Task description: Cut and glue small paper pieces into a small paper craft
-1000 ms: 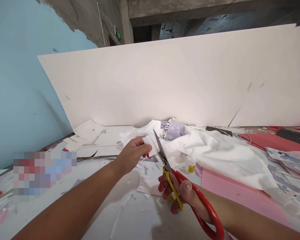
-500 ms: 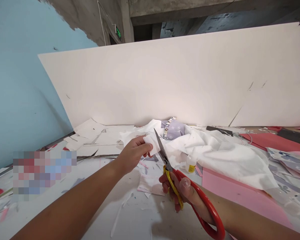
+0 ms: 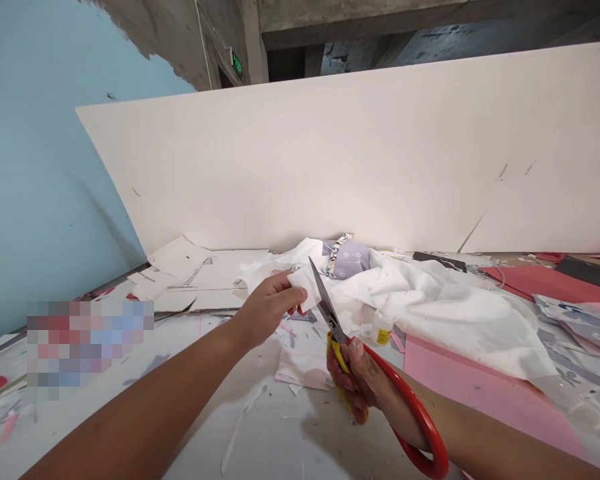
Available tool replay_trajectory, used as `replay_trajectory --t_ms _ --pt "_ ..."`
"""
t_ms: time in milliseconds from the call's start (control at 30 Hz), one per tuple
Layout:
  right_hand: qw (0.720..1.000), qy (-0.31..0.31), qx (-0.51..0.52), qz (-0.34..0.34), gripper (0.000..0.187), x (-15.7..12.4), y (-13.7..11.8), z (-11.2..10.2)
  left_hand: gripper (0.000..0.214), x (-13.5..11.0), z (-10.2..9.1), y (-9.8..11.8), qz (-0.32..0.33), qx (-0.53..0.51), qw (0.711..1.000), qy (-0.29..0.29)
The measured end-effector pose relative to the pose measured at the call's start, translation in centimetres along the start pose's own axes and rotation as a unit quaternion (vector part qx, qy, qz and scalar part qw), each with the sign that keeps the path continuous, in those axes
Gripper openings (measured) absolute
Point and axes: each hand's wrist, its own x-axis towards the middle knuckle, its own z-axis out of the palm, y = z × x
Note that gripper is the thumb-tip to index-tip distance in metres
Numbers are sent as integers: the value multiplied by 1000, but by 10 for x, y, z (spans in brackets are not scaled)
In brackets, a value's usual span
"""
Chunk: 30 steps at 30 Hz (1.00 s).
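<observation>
The left hand (image 3: 267, 308) pinches a small piece of white fabric (image 3: 300, 288) between thumb and fingertips, holding it up off the table; the right hand (image 3: 363, 387) is wrapped around the red and yellow looped handles of a pair of steel-bladed scissors (image 3: 353, 360), fingers curled tight through the yellow loop; the blades look closed or nearly so, pointing up and away, and their tip lies against the right edge of the held fabric piece; just beyond the blades a large crumpled white cloth (image 3: 430, 307) spreads to the right, and a small glue bottle with a yellow label (image 3: 381, 328) stands at its near edge, just beside the scissors; under the hands a small flat pale fabric square (image 3: 303, 368) lies on the scrap-strewn white table surface (image 3: 260, 433), which has bare room toward the person; a pink paper sheet (image 3: 460, 380) lies to the right of the right hand, its left edge near the wrist; a patterned lilac cloth bundle (image 3: 347, 258) sits behind the white cloth; loose white card offcuts (image 3: 185, 273) are stacked to the left; a long white board (image 3: 355, 153) stands on edge across the far side of the table, closing it off.
</observation>
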Motion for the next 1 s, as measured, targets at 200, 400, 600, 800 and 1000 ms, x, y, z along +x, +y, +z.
replay_trajectory --t_ms 200,400,600,800,1000 --pt "1000 -8 23 17 53 0 0 1 12 1 1 -1 -3 -15 1000 2" --pt "999 4 9 31 53 -2 -1 0 11 1 0 -5 -5 -28 1000 -8" --pt "998 0 40 41 51 -1 1 3 10 2 -1 -6 3 -39 999 -28" --pt "996 9 71 49 51 0 1 5 9 2 -1 -7 2 -53 998 -32" --pt "996 18 51 69 53 -1 -4 5 8 2 0 -7 -2 -60 998 -17"
